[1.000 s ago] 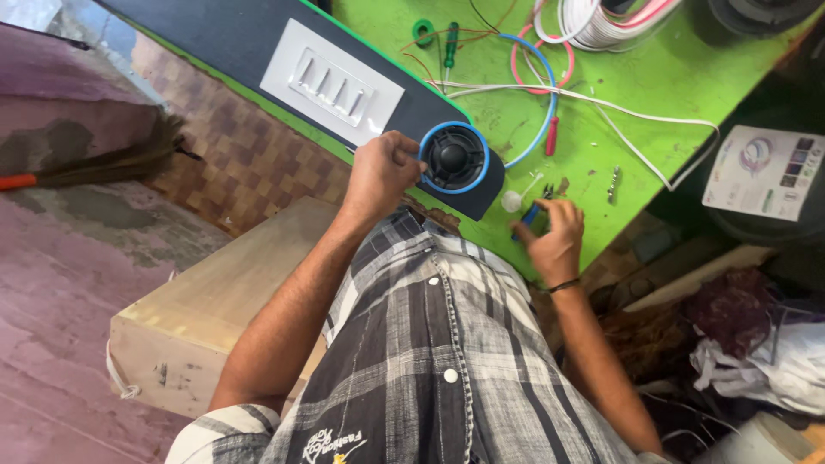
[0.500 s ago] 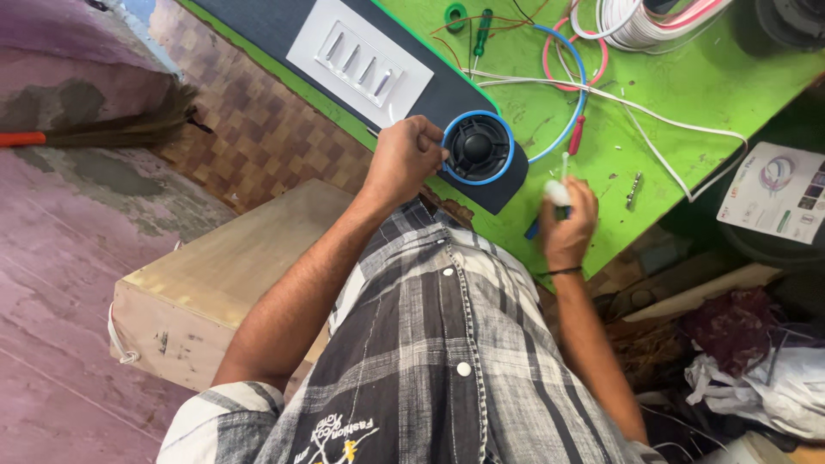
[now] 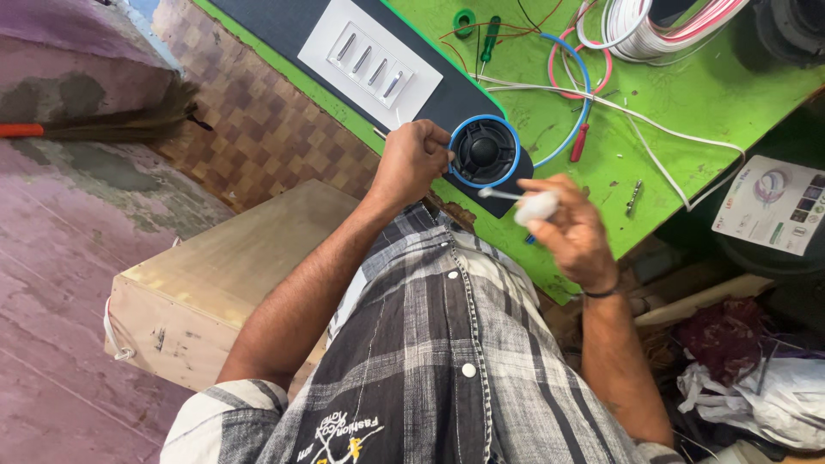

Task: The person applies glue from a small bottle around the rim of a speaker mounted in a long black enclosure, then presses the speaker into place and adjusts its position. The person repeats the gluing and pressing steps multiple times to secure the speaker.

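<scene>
Green bench top [image 3: 687,94] lies before you, bearing a dark panel [image 3: 284,21] whose near end holds a round black knob in a blue ring [image 3: 484,152]. Your left hand [image 3: 412,159] is closed, fingers pinched at the ring's left edge, while your right hand [image 3: 571,228], just right of it, grips a small white object [image 3: 536,207], blurred. Farther along the panel sits a white switch plate [image 3: 369,62]; right of it lie a green-handled screwdriver [image 3: 488,39], looped wires [image 3: 584,69] and a cable coil [image 3: 653,30].
</scene>
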`<state>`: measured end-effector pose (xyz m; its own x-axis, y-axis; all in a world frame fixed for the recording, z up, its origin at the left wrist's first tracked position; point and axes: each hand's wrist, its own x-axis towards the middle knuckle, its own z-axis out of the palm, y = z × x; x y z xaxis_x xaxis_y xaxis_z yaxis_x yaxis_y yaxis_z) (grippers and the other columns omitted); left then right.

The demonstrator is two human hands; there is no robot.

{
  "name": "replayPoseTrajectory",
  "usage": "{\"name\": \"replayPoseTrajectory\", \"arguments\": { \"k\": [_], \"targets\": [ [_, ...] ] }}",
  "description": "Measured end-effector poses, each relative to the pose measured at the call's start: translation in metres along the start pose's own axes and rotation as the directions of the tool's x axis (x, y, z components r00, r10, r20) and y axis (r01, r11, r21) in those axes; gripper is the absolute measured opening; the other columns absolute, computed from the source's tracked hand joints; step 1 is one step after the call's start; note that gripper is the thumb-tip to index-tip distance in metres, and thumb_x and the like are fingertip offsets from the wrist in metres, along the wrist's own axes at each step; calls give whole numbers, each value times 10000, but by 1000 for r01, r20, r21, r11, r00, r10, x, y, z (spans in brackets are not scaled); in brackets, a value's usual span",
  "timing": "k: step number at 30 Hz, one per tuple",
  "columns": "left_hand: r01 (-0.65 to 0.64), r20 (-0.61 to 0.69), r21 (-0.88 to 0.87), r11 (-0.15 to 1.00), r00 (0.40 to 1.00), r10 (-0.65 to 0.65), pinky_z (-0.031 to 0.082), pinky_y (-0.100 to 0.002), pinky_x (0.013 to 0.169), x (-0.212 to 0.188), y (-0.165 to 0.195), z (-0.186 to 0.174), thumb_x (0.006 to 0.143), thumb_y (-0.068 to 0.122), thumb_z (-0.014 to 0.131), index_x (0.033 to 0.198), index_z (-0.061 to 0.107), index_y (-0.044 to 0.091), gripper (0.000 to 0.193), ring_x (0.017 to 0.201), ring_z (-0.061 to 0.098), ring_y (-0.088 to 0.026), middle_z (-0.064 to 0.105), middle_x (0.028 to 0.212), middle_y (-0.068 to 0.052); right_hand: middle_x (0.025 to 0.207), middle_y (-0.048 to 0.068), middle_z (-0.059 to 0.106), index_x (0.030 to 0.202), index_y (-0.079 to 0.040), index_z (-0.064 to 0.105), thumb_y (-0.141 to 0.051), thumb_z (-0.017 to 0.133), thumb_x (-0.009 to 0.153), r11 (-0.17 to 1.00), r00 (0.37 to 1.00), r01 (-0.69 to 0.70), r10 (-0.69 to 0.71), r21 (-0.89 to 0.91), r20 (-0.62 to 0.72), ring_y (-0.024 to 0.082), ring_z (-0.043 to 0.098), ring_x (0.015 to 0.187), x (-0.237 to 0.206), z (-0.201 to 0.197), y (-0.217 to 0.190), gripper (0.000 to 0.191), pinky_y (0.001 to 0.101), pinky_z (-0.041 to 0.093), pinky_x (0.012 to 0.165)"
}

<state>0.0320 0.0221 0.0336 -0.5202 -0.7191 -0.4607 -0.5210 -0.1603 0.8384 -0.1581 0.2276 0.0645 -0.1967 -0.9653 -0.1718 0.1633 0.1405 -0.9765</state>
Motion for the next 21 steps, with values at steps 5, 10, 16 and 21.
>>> {"name": "replayPoseTrajectory", "arguments": {
  "k": [5,10,16,21],
  "targets": [
    [-4,-32,-20,1000,999,3,591,-275,577,-4,-1,0,836,28,703,1042,714,-84,235,627,728,-127,765,747,-108,1146,72,654,1343,28,516,25,660,946,994,990,-106,107,22,-88,130,642,1061,31,36,4,423,286,540,939],
    [48,-14,-51,998,999,-49,593,-277,575,-7,3,-4,832,57,729,990,736,-81,210,621,724,-128,757,737,-105,1213,95,642,1378,33,587,-8,590,973,979,996,-34,15,-200,-91,108,615,1045,39,38,-6,407,260,518,907],
    [24,-4,-12,1000,1000,-24,591,-293,583,-12,13,-5,827,44,708,953,746,-70,174,629,732,-151,754,734,-127,1104,79,674,1243,23,576,-92,659,974,973,977,-81,34,-216,-212,90,645,961,45,43,-8,303,247,539,810],
    [-43,-33,57,997,998,45,610,-312,630,-16,17,-5,809,28,692,938,745,-66,168,675,762,-183,761,765,-153,987,80,718,1180,30,644,-125,675,968,918,960,-94,-19,-385,-280,98,651,804,50,54,-13,265,265,540,688]
  ]
}}
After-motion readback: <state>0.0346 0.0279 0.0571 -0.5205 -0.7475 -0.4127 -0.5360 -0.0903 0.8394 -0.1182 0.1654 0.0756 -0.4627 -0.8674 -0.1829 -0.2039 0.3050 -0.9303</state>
